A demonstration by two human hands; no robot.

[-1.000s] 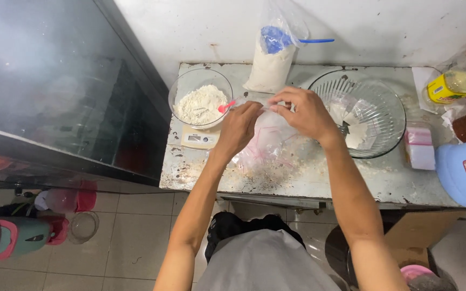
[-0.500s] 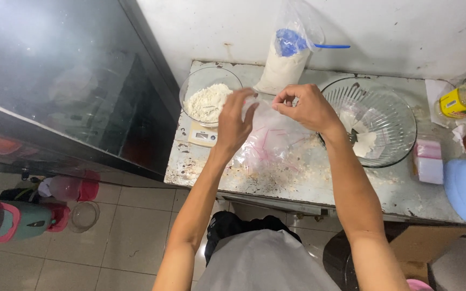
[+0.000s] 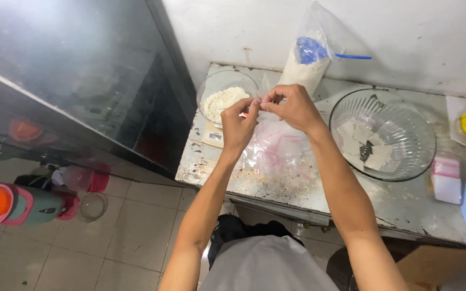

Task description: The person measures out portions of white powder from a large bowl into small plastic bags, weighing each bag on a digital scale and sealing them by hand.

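Clear plastic, the small zip bag [image 3: 268,143] hangs above the worn table [image 3: 405,207], beside the bowl of flour [image 3: 223,101]; our left hand [image 3: 238,124] and right hand [image 3: 292,105] pinch its mouth. We judge pulling the lips apart evenly works best.

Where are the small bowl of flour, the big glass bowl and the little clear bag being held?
small bowl of flour [image 3: 223,100], head view, on the white flour inside.
big glass bowl [image 3: 405,116], head view, on its ribbed wall.
little clear bag [image 3: 276,143], head view, on its hanging body.
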